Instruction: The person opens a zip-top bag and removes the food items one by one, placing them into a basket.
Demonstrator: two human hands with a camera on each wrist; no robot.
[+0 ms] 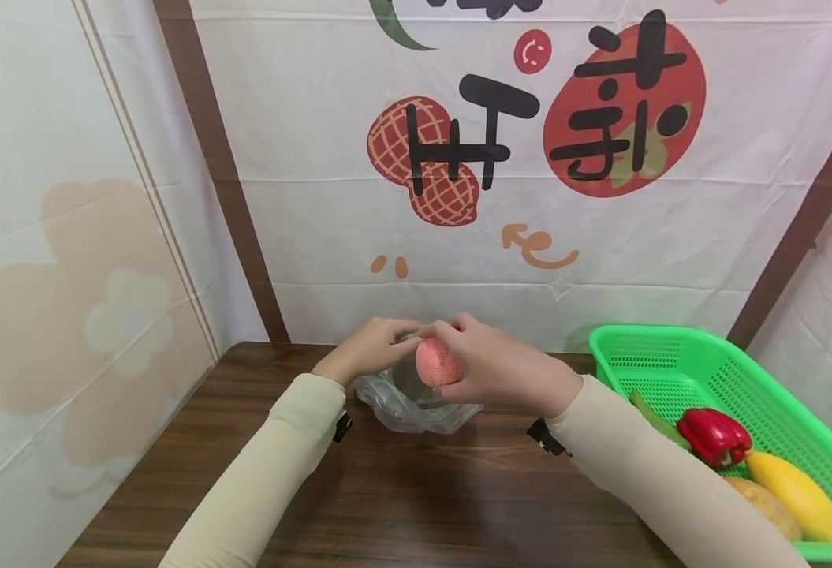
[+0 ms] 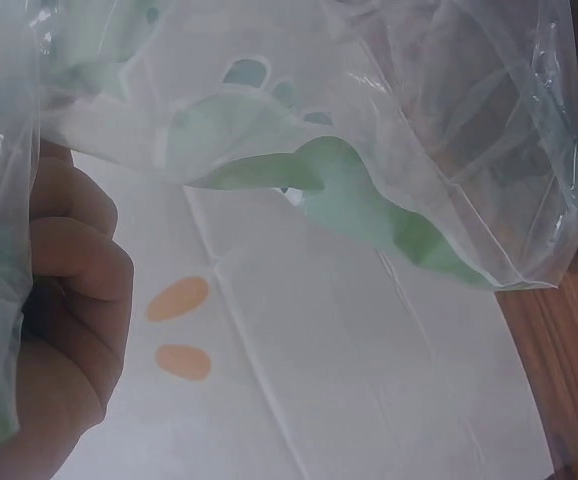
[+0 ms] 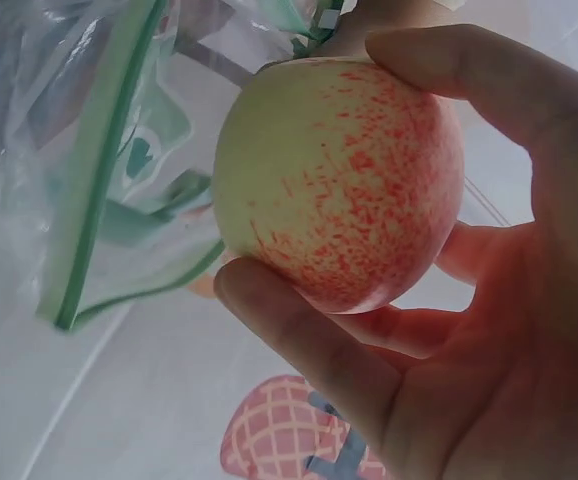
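My right hand holds a round peach between thumb and fingers, above a clear plastic bag on the table. In the right wrist view the peach is pale yellow-green with red speckles, and the bag's green-edged mouth lies just beside it. With curled fingers, my left hand grips the bag's edge on the left. The left wrist view shows those fingers bent at the bag, whose film carries a green print. Part of the bag is hidden behind my hands.
On the right stands a green basket with a red bell pepper, a long green vegetable, a smooth yellow item and a potato. A printed cloth hangs behind the dark wooden table.
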